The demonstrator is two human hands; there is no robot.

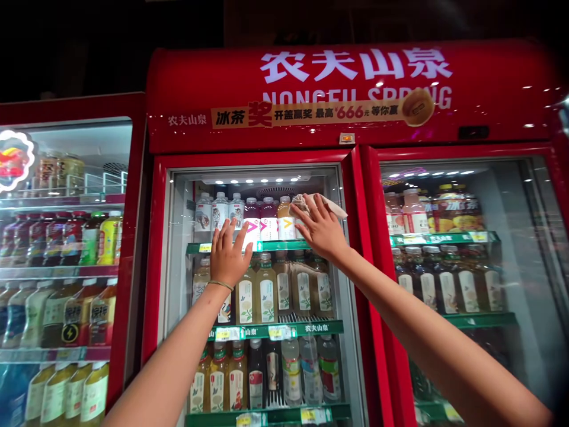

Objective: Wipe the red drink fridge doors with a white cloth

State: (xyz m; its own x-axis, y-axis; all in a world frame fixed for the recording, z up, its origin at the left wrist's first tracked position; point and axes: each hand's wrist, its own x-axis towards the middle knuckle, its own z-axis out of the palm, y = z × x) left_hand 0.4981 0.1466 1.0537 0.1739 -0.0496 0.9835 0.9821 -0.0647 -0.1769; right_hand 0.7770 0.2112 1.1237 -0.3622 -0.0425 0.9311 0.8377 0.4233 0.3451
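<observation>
Two bare arms reach up to the glass door of a red drinks fridge. My left hand lies against the glass with its fingers spread, a thin band round the wrist, and holds nothing. Higher and to the right, my right hand presses a pale cloth to the pane near the door's upper right corner. The cloth shows above and beside the fingers; the rest is under the hand. Behind the glass, bottles stand in rows on green-edged shelves.
A second glass door with more bottles is on the right. Another drinks fridge stands at the left. Above the doors runs a red header with white lettering, a promotional strip and a small orange-lit switch.
</observation>
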